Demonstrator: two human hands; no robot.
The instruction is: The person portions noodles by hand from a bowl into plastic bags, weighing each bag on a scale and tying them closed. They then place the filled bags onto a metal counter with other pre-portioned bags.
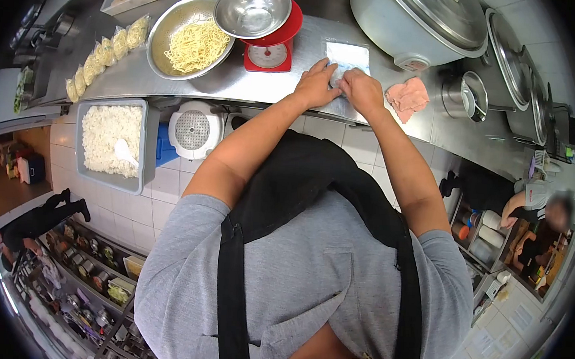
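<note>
A small stack of clear plastic bags [349, 53] lies flat on the steel counter in front of me. At its near edge, my left hand [316, 84] has its fingers bent together on the plastic. My right hand [363, 90] is closed in a pinch on the near part of a plastic bag, close beside the left. The fingertips are partly hidden. To the left stands a red kitchen scale [268, 58] with a steel bowl [252, 9] on top. A larger steel bowl [159, 35] beside it holds yellow noodles [197, 45].
A pink cloth [407, 99] lies right of my hands, near a steel pot [464, 97] and a big rice cooker [417, 29]. Bagged noodle portions [104, 52] line the counter's left. Below is a rice tub [146, 146]. Other people are at both sides.
</note>
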